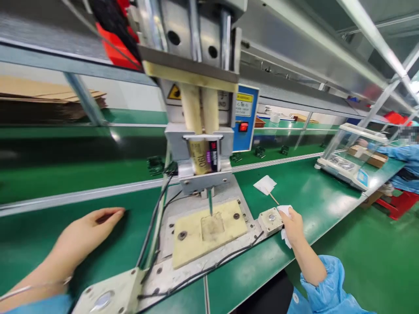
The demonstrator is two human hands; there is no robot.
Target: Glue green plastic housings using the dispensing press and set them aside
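My right hand (293,224) grips a crumpled white wipe (286,237) beside the right button box (271,220) of a bench press. On the left, my left hand (87,235) is over the green bench, its thumb and fingertips pinched together with nothing visible in them. Between my hands stands the dispensing press, holding a twin cartridge (204,157) with a label reading 190. Its thin green nozzle (210,201) points down at a cream fixture plate (209,231) with a shallow rectangular recess. A stick (273,198) lies near a white paper square (265,185).
Black cables (209,266) run along the press base to the left button box (106,298). A blue control box (245,117) with a red switch is behind. Farther right stand a clear-sided scale (343,163) and a co-worker in blue sleeves (399,152). Cardboard sheets (42,98) fill the left shelf.
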